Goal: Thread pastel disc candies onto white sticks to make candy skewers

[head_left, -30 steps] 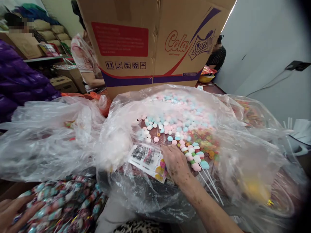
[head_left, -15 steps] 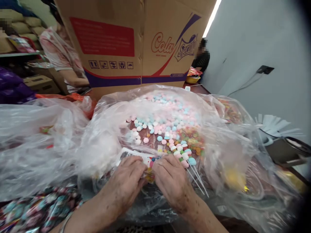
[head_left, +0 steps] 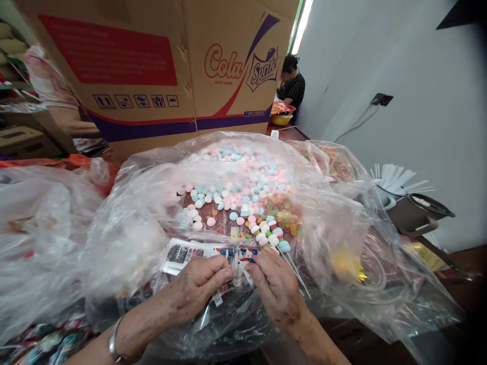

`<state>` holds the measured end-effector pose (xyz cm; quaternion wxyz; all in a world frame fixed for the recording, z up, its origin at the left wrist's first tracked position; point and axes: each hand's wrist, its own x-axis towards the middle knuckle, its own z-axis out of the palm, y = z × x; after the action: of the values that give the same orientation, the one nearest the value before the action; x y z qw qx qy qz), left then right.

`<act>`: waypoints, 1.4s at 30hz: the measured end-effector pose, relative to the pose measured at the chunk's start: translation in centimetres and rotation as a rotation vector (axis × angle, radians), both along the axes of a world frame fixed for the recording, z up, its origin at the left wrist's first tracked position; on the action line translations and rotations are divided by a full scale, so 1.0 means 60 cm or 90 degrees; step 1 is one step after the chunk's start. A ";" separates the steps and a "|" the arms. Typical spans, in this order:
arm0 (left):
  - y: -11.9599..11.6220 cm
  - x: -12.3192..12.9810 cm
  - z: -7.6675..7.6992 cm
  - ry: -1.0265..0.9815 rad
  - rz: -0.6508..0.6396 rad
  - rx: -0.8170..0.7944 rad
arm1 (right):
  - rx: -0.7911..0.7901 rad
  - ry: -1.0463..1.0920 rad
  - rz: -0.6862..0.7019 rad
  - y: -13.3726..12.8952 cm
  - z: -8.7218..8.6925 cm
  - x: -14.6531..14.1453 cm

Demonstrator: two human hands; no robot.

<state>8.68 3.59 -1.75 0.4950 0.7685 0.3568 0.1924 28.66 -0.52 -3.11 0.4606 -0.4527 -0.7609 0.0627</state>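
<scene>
Behind the work, a big printed cardboard box [head_left: 144,61] stands at the back of your reddish-brown table [head_left: 222,225], a pale wall [head_left: 353,56] runs along the right, and two other people show in part past the box's edges. From the head camera, the single view, both your hands are together at the printed packet [head_left: 180,255], which lies at the near edge of the work space, among loose clear plastic sheeting [head_left: 140,197]. A second ago your left hand [head_left: 201,281] was down in the wrapped sweets [head_left: 41,342] at the lower left and only your right hand [head_left: 277,284] was by the packet; now the left pinches the packet's patterned end between thumb and fingers, and the right pinches patterned film facing it. A narrow strip of clear film shows between the two grips; whether that is one wrapper or two, you cannot tell from here. Your view has also swung to the right. For the work, this seems to mean two-handed handling of the film itself, with the skewered sweets [head_left: 270,233] unheld just beyond your right fingers, their sticks slanting toward you, and the loose pastel sweets [head_left: 243,187] heaped farther back.
</scene>
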 end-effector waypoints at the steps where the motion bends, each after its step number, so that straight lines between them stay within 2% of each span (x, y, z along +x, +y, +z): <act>1: 0.001 0.001 -0.002 -0.022 0.004 -0.031 | 0.013 0.001 -0.009 0.000 -0.002 -0.001; 3: 0.003 0.002 -0.007 -0.073 0.022 -0.089 | 0.021 0.010 -0.018 0.000 -0.003 -0.002; 5: 0.005 0.001 -0.013 -0.107 0.042 -0.106 | 0.002 0.024 -0.012 0.000 -0.002 -0.002; 10: 0.013 -0.005 -0.013 -0.043 0.039 -0.059 | -0.211 0.074 0.036 0.000 0.013 0.007; 12: 0.015 -0.004 -0.009 -0.014 0.017 -0.053 | -0.248 0.085 0.050 0.001 0.015 0.011; 14: 0.017 -0.002 -0.005 0.002 0.000 -0.024 | -0.208 0.071 0.044 0.002 0.013 0.014; 16: 0.017 0.002 -0.006 0.008 0.004 0.009 | -0.125 0.048 0.030 0.002 0.009 0.015; 19: 0.014 0.006 -0.013 -0.040 0.029 -0.047 | -0.039 0.039 0.010 0.002 0.004 0.016; 22: 0.014 0.005 -0.019 -0.064 0.029 -0.096 | -0.082 0.046 0.021 0.001 0.006 0.019; 25: 0.018 0.000 -0.020 -0.016 0.006 -0.023 | -0.182 0.061 0.053 0.001 0.010 0.024; 27: 0.022 -0.002 -0.016 0.019 -0.035 0.025 | -0.195 0.052 0.078 0.002 0.012 0.026; 31: 0.022 0.002 -0.005 0.070 -0.108 0.044 | -0.099 -0.008 0.086 0.002 0.008 0.024; 33: 0.017 0.007 0.001 0.074 -0.097 0.006 | -0.056 -0.022 0.066 0.002 0.004 0.019; 36: 0.009 0.016 0.005 0.052 -0.033 -0.021 | -0.017 -0.009 0.048 0.002 -0.002 0.012; 39: 0.008 0.021 0.003 0.023 0.006 -0.034 | -0.072 0.022 0.056 0.002 0.000 0.011; 42: 0.012 0.021 -0.002 0.003 -0.031 -0.082 | -0.230 0.073 0.079 0.002 0.008 0.014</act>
<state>9.93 4.30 -1.84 0.5469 0.7440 0.3508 0.1557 29.52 -0.38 -2.62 0.4097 -0.4763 -0.7360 0.2524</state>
